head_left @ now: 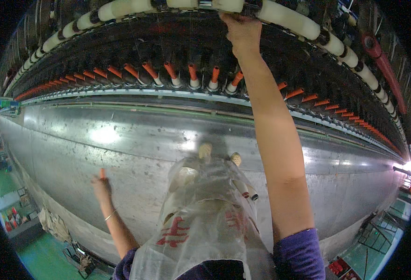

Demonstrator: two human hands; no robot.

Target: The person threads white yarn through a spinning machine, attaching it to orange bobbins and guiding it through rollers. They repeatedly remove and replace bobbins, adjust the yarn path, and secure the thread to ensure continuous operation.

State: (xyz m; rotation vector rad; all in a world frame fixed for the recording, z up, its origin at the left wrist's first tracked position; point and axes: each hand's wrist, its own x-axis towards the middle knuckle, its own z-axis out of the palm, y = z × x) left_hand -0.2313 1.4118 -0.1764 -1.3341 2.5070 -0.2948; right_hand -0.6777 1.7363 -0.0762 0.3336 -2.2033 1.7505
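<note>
Right hand (243, 32) grips a white bobbin (227, 4) at top centre; left hand (101, 184) pinches an orange tube (103, 173) at lower left, which could slip if loosened.

Long grey metal machine panel (135, 154) under a spindle row

Above that panel runs a row of orange plastic bobbin tubes (193, 74); below it lies green painted floor (42, 259); right of it, a red pipe (385, 65).

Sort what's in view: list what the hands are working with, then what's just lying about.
In hand:
right hand on a white roller of the top row
left hand holding an orange bobbin tube
plastic bag of bobbins

Lying about:
red items on floor
cloth heap
</note>
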